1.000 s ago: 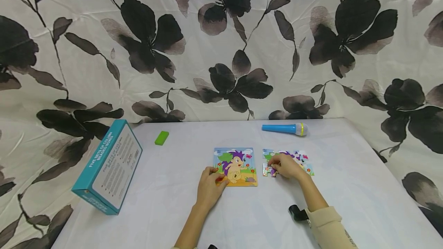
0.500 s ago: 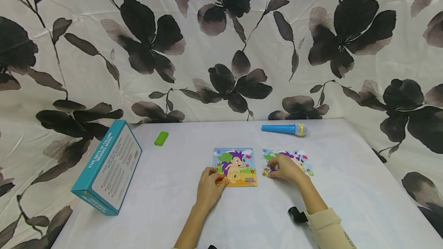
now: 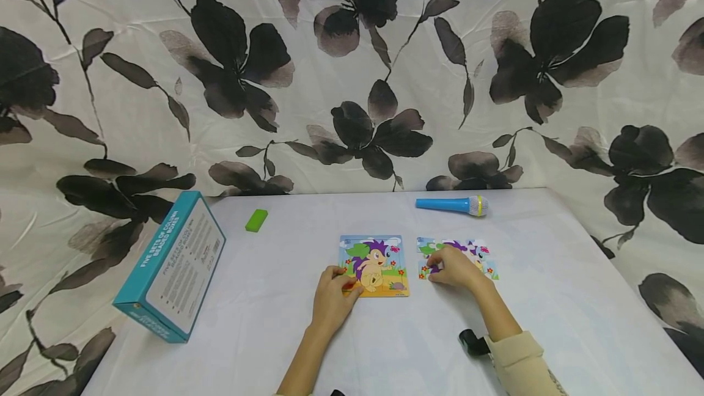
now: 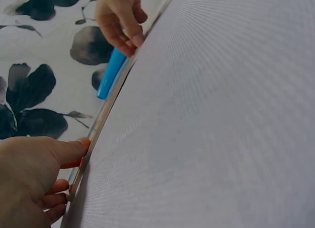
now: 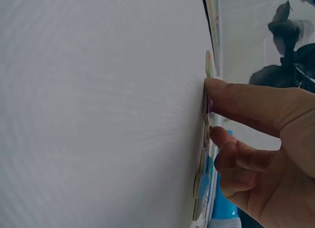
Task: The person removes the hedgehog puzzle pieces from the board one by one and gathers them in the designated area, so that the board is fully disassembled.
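Note:
In the head view, a square hedgehog picture board (image 3: pixel 379 261) lies on the table. My left hand (image 3: pixel 333 301) grips its lower left corner, with thumb and fingertips at the edge; the left wrist view shows those fingers (image 4: pixel 74 150) along the thin board's side. Right of the board lie several hedgehog jigsaw pieces (image 3: pixel 477 250), some partly joined. My right hand (image 3: pixel 455 266) is over their lower left part, thumb and finger pinching a jigsaw piece (image 3: pixel 423 271) with red flowers. The hand hides much of that piece. In the right wrist view, the pieces (image 5: pixel 203 186) appear edge-on beside my fingertips.
A blue toy microphone (image 3: pixel 451 205) lies behind the pieces. A green block (image 3: pixel 256 220) rests at the back left. Nearer the left edge stands a teal and white box (image 3: pixel 178 271). A floral cloth (image 3: pixel 308 78) hangs behind the white table (image 3: pixel 264 322).
My right hand shifts slightly toward me, then slightly back, at the lower left pieces, and the red-flowered piece now shows beside its fingertips. My left hand stays on the board.

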### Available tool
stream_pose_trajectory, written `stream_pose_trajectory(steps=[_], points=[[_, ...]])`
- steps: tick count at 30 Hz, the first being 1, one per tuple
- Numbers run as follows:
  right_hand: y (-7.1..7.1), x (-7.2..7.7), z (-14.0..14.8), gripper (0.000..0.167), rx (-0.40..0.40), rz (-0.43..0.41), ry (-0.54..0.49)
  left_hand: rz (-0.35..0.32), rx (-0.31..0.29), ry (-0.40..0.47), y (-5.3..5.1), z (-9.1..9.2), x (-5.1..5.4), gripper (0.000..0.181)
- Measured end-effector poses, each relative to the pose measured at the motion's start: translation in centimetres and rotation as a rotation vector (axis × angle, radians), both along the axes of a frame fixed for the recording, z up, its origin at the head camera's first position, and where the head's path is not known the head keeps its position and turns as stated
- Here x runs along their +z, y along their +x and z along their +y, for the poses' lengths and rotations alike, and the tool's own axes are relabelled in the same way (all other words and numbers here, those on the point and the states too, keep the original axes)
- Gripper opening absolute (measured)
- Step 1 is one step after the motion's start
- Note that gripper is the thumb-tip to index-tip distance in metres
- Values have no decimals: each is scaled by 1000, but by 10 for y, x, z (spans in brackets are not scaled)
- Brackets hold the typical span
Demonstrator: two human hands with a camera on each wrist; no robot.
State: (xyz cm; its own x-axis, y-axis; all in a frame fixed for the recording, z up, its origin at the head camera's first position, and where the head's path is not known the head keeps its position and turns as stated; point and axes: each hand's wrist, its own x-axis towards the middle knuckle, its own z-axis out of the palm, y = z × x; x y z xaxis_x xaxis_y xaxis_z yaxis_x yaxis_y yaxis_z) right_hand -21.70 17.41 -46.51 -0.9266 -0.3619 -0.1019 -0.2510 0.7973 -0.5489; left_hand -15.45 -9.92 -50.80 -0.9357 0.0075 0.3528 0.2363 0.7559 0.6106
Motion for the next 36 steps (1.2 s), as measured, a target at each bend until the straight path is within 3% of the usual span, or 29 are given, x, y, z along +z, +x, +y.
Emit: stream_pose_trajectory(steps=[8, 12, 16, 19, 24, 31, 36], points=[[2, -3, 1, 19, -11, 29, -17, -11, -4, 1, 0, 0, 0, 23], [5, -3, -2, 19, 1, 83, -63, -19, -6, -34, 0, 1, 1, 22], [8, -1, -13, 23, 10, 78, -138, -15, -12, -88, 0, 4, 4, 20], [9, 0, -24, 29, 33, 59, -180, 16, -38, -131, -1, 7, 5, 17], [11, -2, -42, 38, 109, 60, -214, 75, -131, -194, -3, 16, 8, 14], [12, -3, -64, 39, 177, 78, -146, 21, -169, -208, -2, 20, 13, 20], [13, -4, -73, 36, 168, 80, -121, 62, -183, -212, -1, 20, 11, 17]])
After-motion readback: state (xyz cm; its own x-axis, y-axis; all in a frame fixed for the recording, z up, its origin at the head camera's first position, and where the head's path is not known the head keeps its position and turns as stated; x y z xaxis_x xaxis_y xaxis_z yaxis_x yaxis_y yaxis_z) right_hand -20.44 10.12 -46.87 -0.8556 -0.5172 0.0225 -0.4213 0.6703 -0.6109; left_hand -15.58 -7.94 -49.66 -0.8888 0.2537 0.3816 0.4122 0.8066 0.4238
